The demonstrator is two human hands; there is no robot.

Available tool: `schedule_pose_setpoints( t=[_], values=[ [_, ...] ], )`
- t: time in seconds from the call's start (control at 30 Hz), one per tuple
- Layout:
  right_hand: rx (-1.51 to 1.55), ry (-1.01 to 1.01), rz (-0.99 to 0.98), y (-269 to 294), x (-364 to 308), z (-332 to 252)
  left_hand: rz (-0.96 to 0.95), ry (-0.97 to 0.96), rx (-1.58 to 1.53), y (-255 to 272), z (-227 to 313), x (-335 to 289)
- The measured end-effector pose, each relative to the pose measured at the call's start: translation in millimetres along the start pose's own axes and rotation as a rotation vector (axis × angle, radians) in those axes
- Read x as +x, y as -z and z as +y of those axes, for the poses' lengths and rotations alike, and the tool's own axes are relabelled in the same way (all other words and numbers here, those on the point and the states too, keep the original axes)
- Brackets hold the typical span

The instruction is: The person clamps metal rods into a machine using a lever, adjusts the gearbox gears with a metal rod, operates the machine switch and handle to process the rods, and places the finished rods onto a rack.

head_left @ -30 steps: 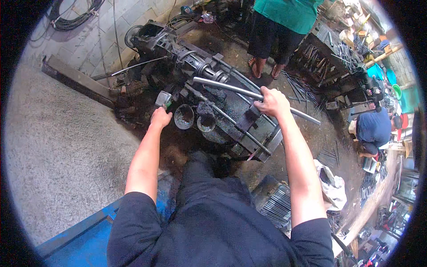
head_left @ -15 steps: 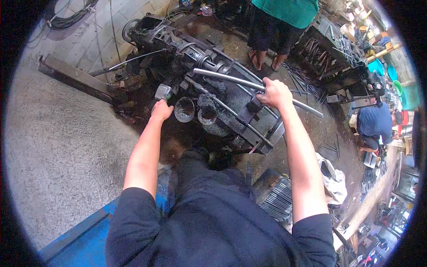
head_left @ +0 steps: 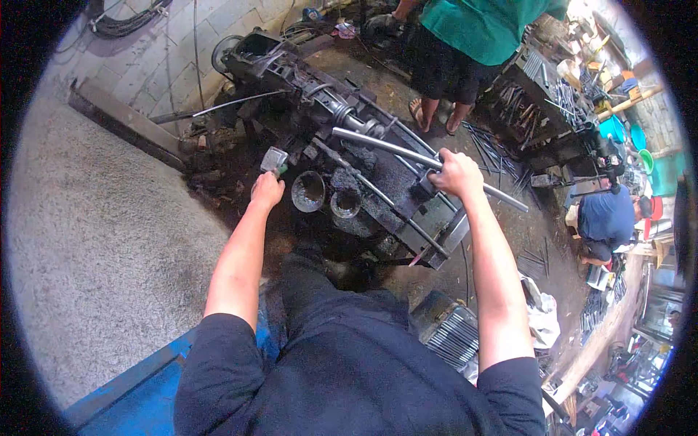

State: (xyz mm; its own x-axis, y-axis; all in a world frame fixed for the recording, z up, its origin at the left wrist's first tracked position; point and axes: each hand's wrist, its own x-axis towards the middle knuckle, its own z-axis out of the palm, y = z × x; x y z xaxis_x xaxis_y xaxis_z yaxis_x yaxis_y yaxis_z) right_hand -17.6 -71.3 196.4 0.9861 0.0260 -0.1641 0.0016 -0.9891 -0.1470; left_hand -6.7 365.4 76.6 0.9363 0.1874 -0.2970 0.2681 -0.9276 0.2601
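Note:
My right hand (head_left: 455,175) grips a long grey steel lever bar (head_left: 392,147) that runs across the top of a greasy black machine (head_left: 363,182). My left hand (head_left: 267,190) is closed around a small handle with a grey metal head (head_left: 275,158) at the machine's left side. Two round metal cups (head_left: 308,192) sit on the machine between my hands. My dark trousers and shirt fill the lower middle.
A person in a green shirt and sandals (head_left: 465,43) stands beyond the machine. Another person in blue (head_left: 607,218) crouches at the right. Steel rods (head_left: 454,338) lie bundled by my right leg. A steel beam (head_left: 127,120) lies at left; a blue edge (head_left: 138,381) sits below.
The view has shifted slightly, so the machine sits a little higher in the picture. Both hands keep their holds on the lever bar and the small handle.

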Motion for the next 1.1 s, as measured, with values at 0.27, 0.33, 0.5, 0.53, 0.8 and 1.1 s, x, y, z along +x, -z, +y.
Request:
schedule_pose_setpoints(
  t=[0.27,0.33,0.5,0.53,0.8,1.1],
  values=[
    [0.012,-0.011,-0.035,1.9,0.6,0.5,-0.063,-0.135,0.030,5.3,1.6,5.2],
    [-0.016,-0.018,-0.054,4.9,0.7,-3.2,-0.122,-0.126,0.061,5.4,-1.1,8.6],
    [0.011,-0.077,-0.090,7.0,2.0,-3.4,-0.176,-0.140,0.123,8.3,12.0,2.1],
    [0.016,-0.084,-0.085,6.9,1.1,-3.1,-0.173,-0.148,0.129,8.1,13.4,0.8],
    [0.009,-0.074,-0.073,11.6,-2.1,-6.3,-0.280,-0.171,0.234,-10.6,3.1,13.6],
    [0.016,-0.094,-0.082,12.9,-2.5,-8.3,-0.384,-0.176,0.281,-7.1,6.3,14.2]
  ],
)
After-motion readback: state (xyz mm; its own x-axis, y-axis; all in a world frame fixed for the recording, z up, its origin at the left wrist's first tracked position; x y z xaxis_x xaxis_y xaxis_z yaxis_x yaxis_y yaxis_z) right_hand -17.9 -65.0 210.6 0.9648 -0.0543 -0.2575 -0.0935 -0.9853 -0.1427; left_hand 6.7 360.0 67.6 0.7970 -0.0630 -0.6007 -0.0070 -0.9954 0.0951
